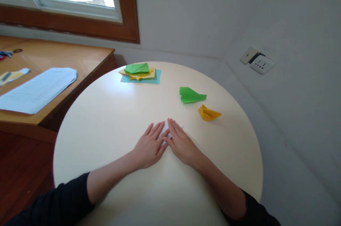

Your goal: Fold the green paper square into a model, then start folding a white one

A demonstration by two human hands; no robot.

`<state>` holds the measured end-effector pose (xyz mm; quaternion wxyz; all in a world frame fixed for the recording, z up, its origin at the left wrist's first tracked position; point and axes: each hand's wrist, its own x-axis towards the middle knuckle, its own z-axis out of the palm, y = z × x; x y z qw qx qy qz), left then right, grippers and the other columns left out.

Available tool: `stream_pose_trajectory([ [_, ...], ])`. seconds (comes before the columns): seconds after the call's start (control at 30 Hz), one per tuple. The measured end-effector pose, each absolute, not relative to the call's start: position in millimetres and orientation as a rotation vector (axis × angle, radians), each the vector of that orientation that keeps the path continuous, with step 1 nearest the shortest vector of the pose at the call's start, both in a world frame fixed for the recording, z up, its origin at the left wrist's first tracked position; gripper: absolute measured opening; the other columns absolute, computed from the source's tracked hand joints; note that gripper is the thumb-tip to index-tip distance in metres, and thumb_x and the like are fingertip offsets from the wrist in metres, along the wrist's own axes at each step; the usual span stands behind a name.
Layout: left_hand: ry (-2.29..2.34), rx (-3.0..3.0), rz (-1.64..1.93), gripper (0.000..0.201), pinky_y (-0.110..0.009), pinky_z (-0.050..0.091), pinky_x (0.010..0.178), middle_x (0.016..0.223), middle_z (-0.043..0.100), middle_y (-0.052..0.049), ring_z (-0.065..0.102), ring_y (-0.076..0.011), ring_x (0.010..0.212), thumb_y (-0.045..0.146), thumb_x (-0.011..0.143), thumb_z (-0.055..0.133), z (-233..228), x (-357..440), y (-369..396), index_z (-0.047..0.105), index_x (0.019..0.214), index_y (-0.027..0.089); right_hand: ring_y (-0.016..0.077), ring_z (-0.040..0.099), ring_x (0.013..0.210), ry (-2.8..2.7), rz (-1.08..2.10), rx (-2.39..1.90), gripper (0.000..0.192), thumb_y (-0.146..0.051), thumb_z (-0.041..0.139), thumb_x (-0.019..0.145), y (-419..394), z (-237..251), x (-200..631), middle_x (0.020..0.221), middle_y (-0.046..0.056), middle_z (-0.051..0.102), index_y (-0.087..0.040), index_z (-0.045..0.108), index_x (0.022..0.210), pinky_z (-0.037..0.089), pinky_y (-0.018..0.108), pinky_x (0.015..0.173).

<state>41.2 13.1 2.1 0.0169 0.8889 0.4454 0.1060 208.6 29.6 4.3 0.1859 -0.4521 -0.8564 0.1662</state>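
Here, both hands, left hand (149,146) and right hand (182,144), press flat-fingered on white paper (166,132); uneven pressure could skew the crease.

No legible text anywhere. Printed sheets (37,89) on the wooden desk (80,59) at left carry lines of print, but too small and blurred to read. The wall socket (262,64) shows only slot holes, no markings to make out; the switch plate (248,55) beside it is blank. Coloured paper stack (141,72), green folded piece (191,95), yellow folded piece (208,113) and the white paper (166,131) under both hands: no print, labels or nos. visible.
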Motion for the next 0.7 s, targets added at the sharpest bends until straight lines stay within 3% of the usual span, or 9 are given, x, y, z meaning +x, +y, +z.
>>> stream_pose_trajectory([
  [0.23, 1.432, 2.735, 0.337, 0.047, -0.047, 0.023, 0.108, 0.143, 0.035, -0.011, 0.03, -0.0244, 0.132, 0.033, 0.092, 0.031, 3.0, 34.8, 15.7, 0.034, 0.137, 0.02, 0.0264, 0.025, 0.134, -2.416, 0.447, -1.328, 0.058, -0.035, 0.037, 0.091, 29.4, 4.5, 208.9, 0.142, 0.022, 0.031, -0.009, 0.022, 0.141, 0.031, 0.048, 0.106],
  [0.47, 1.498, 2.77, 0.294, 0.043, -0.05, 0.026, 0.106, 0.139, 0.041, -0.011, 0.036, -0.0276, 0.129, 0.027, 0.091, 0.034, 4.1, 28.8, 19.5, 0.042, 0.132, 0.019, 0.0297, 0.031, 0.131, -2.493, 0.331, -1.366, 0.047, -0.026, 0.042, 0.089, 30.1, 2.7, 210.8, 0.139, 0.024, 0.035, -0.004, 0.041, 0.131, 0.031, 0.048, 0.106],
  [0.7, 1.538, 2.776, 0.361, 0.036, -0.051, 0.029, 0.104, 0.134, 0.048, -0.012, 0.043, -0.0284, 0.124, 0.023, 0.088, 0.041, 4.4, 23.1, 23.8, 0.055, 0.122, 0.021, 0.0287, 0.034, 0.129, -2.512, 0.25, -1.357, 0.046, -0.025, 0.045, 0.087, 30.1, 4.4, 212.1, 0.138, 0.022, 0.038, -0.006, 0.044, 0.129, 0.034, 0.047, 0.105],
])
